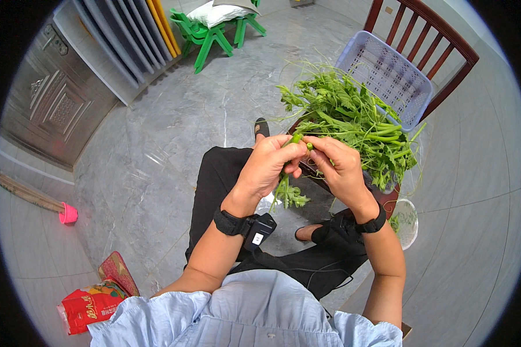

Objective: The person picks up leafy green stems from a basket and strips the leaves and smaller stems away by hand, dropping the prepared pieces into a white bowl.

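Observation:
My left hand (265,167) is closed around a green vine stem (295,139), whose leafy end (293,197) hangs below the fist. Right beside it, the thumb and fingers of my right hand (339,167) pinch at a short cut stem end (309,146). Whether that end belongs to the same stem is hidden by the fingers. Just beyond my right hand lies a large heap of leafy green vine shoots (343,108) with curling tendrils. The heap rests on a dark red wooden chair (393,203) and leans against a lavender plastic basket (384,65).
A white bin (408,223) with green scraps stands below the chair's right side. Green plastic stools (208,39) carry a white sack (217,15) at the back. Leftward are a metal door (65,104), a pink cup (68,213) and a red printed bag (91,306).

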A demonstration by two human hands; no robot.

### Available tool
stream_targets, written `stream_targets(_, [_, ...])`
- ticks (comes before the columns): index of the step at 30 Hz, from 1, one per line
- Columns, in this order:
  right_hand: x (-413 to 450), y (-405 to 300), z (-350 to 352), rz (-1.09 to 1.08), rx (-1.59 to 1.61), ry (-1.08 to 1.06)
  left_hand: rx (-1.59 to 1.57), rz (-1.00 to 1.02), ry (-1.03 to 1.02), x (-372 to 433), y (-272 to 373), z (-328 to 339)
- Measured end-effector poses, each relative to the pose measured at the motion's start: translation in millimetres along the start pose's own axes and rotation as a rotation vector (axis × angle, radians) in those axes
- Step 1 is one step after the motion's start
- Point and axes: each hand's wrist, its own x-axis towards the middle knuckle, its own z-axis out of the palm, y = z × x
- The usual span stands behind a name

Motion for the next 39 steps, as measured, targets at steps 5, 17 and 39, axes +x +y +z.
stream_targets(5, [0.6, -2.2, -1.2, -0.032, -0.063, -0.005, 0.047, -0.021, -0.004, 0.2, 0.4, -1.1])
stream_targets(17, [2.5, 0.4, -3.0, -0.227, -0.232, -0.042, 0.038, -0.056, -0.036, 2.7, 0.2, -6.5])
stream_targets(39, [1.4, -2.4, -9.8, 0.577, 0.853, 0.054, 0.056, 0.004, 0.002, 1.4, 3.3, -7.0])
